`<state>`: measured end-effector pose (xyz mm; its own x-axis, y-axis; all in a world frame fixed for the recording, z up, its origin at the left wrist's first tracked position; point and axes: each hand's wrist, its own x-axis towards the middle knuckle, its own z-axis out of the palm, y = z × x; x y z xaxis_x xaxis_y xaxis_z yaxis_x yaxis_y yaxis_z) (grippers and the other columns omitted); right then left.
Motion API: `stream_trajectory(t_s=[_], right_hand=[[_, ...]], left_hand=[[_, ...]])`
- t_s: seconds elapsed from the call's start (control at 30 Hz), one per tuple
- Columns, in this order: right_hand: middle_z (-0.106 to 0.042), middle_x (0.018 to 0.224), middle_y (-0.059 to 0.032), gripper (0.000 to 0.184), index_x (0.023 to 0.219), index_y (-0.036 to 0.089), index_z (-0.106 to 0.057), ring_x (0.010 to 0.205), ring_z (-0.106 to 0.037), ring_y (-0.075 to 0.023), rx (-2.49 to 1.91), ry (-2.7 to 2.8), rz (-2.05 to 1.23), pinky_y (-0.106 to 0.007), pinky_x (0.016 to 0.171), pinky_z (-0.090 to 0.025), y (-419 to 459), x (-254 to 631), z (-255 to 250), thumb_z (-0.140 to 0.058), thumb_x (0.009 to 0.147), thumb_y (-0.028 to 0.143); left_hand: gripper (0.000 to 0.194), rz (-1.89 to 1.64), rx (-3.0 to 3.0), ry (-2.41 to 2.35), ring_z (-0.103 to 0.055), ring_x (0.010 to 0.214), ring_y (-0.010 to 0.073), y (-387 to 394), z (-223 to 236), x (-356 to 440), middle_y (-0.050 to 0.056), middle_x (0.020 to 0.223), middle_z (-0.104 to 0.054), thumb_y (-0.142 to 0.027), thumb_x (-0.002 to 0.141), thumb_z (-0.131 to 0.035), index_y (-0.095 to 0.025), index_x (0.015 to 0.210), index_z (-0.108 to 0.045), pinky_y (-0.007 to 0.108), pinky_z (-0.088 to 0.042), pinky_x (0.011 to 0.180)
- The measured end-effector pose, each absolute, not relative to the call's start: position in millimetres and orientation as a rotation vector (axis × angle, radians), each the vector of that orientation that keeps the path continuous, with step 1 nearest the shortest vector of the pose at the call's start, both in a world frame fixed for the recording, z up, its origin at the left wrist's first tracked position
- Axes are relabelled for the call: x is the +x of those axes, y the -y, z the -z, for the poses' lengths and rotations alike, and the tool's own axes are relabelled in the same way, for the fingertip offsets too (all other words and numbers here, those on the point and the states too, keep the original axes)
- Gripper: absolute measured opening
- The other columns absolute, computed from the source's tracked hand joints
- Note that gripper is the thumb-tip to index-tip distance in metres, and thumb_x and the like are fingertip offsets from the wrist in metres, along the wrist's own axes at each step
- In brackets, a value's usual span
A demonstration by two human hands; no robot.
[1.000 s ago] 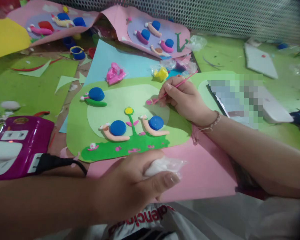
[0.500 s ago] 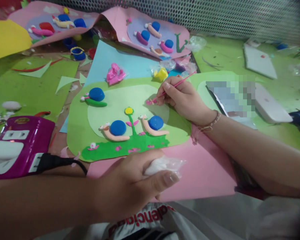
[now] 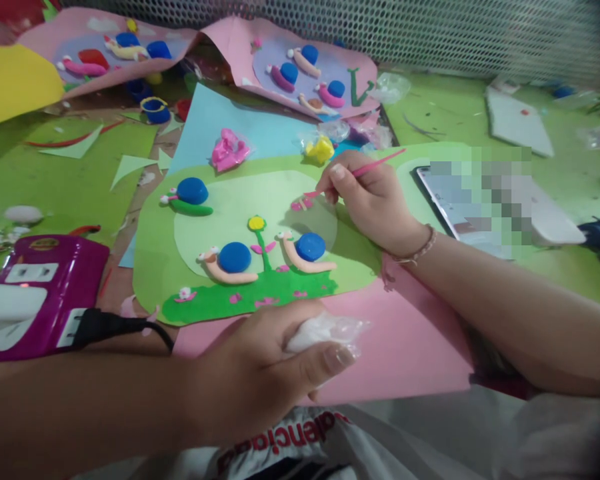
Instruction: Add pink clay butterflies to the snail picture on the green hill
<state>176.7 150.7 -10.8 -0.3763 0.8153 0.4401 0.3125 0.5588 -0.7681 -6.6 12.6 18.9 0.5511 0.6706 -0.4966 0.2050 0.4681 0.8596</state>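
So going left to right, using the green card (image 3: pixel 153 267) as the landmark: off its left side there's a purple power strip (image 3: pixel 73 267), and on the card's upper left sits a green snail with a blue shell (image 3: pixel 193 191). Along the card's lower part are two peach snails, left one (image 3: pixel 230 276) and right one (image 3: pixel 305 264), with a yellow flower (image 3: pixel 257 224) between them. The left hand (image 3: pixel 260 367) is at the card's near edge, fingers wrapped round a plastic bag of white stuff (image 3: pixel 320 332), so that one's busy. The bit that matters is the small pink piece (image 3: pixel 301 205) on the card's pale middle, towards its right side. It looks a little longer crosswise than front to back, though it's too small to be sure. The right hand (image 3: pixel 375 200) is clearly the nearer one, coming in over the card's right side, with thumb and fingers pinching a thin pink stick (image 3: pixel 380 162). From those fingertips the piece lies left and slightly towards the wearer. The stick slants from its low end by the piece up to the card's far right, so I'd say it's lined up pretty well. Can't tell if the tip actually touches. Past the card's right side there's a phone (image 3: pixel 437 190), partly pixelated.
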Motion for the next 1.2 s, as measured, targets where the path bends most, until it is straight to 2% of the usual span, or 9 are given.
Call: stream_trajectory(t_s=[0.13,0.27,0.4,0.57,0.83,1.2], right_hand=[[-0.056,0.062,-0.0029,0.047,0.062,0.020,-0.051,0.068,-0.055,-0.0134,-0.803,2.137,-0.609,-0.032,0.075,-0.047,-145,176,6,-0.034,0.095,0.048],[-0.059,0.067,-0.0045,0.031,0.070,0.022,-0.051,0.070,-0.055,-0.0168,-0.773,2.216,-0.525,-0.038,0.073,-0.048,-140,180,3,-0.037,0.094,0.035],[-0.058,0.073,-0.0056,0.014,0.073,0.023,-0.050,0.073,-0.053,-0.0189,-0.664,2.319,-0.432,-0.039,0.070,-0.047,-137,185,1,-0.044,0.085,0.019],[-0.056,0.074,-0.0054,0.019,0.078,0.022,-0.048,0.072,-0.051,-0.0174,-0.595,2.374,-0.423,-0.035,0.064,-0.046,-137,184,2,-0.040,0.075,0.005],[-0.055,0.075,-0.0059,0.018,0.079,0.019,-0.045,0.072,-0.050,-0.0169,-0.581,2.379,-0.417,-0.035,0.065,-0.045,-139,183,5,-0.039,0.072,0.004],[-0.054,0.077,-0.0047,0.011,0.079,0.020,-0.046,0.073,-0.053,-0.0175,-0.615,2.390,-0.426,-0.036,0.068,-0.047,-140,183,8,-0.041,0.076,0.012]], left_hand=[[0.039,-0.351,1.095,-0.972,-0.040,0.048,0.0077,-13,-20,-7,-0.005,0.056,-0.048,-0.058,0.079,-0.054,-0.019,0.079,-0.058,0.017,-0.033,0.046],[0.036,-0.348,1.103,-0.954,-0.040,0.049,0.0084,-14,-21,-6,-0.005,0.056,-0.048,-0.055,0.080,-0.053,-0.019,0.075,-0.054,0.019,-0.032,0.047],[0.036,-0.327,1.111,-0.951,-0.038,0.049,0.0082,-14,-24,-6,-0.005,0.055,-0.045,-0.054,0.081,-0.051,-0.019,0.069,-0.048,0.019,-0.030,0.047],[0.035,-0.324,1.122,-0.942,-0.039,0.050,0.0085,-16,-26,-6,-0.005,0.055,-0.045,-0.052,0.081,-0.049,-0.019,0.069,-0.047,0.019,-0.030,0.048],[0.035,-0.338,1.117,-0.967,-0.037,0.047,0.0081,-14,-22,-6,-0.005,0.054,-0.046,-0.053,0.079,-0.052,-0.019,0.071,-0.052,0.018,-0.030,0.045],[0.036,-0.317,1.116,-0.981,-0.040,0.049,0.0092,-14,-23,-7,-0.005,0.055,-0.048,-0.055,0.078,-0.052,-0.019,0.072,-0.052,0.020,-0.032,0.047]])
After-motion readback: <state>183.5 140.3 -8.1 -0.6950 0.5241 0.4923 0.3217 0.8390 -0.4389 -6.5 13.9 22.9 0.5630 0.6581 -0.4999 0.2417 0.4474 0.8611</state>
